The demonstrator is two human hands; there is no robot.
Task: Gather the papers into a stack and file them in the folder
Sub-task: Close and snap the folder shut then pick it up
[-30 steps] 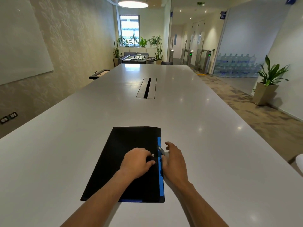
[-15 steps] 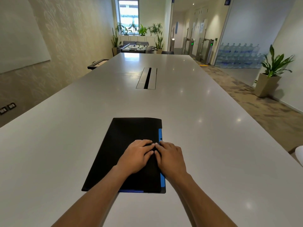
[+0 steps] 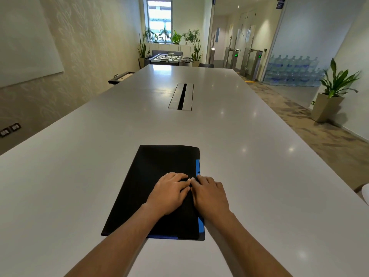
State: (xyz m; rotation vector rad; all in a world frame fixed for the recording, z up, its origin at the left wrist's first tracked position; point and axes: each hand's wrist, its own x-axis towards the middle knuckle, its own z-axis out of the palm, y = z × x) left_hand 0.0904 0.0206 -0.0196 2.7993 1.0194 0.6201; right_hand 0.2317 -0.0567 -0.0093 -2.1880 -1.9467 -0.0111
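The bench (image 3: 79,176) is bare along its left edge, with no loose papers showing anywhere on it, so they are presumably already inside. The black folder (image 3: 159,168) lies flat near the bench's near edge, about midway between its long sides, closed, with a blue strip showing along its right and near edges.

The left hand (image 3: 169,191) rests palm down on the cover, its fingers (image 3: 182,181) flattened and close together, gripping nothing, tips pointing toward the folder's right edge. A second ago this hand was curled near a small snap on the cover; now it lies flat over that spot, and the snap is hidden.

The right hand (image 3: 209,193) has moved most: a second ago it sat half off the folder, fingers lifted at the blue flap. It now lies flat on the cover, fingers together and holding nothing, tips touching those of the left hand.

Both hands pressing on the same point suggests the flap has been folded over and the clasp is being pushed shut. Whether it has caught cannot be seen. If so, the filing is nearly finished.
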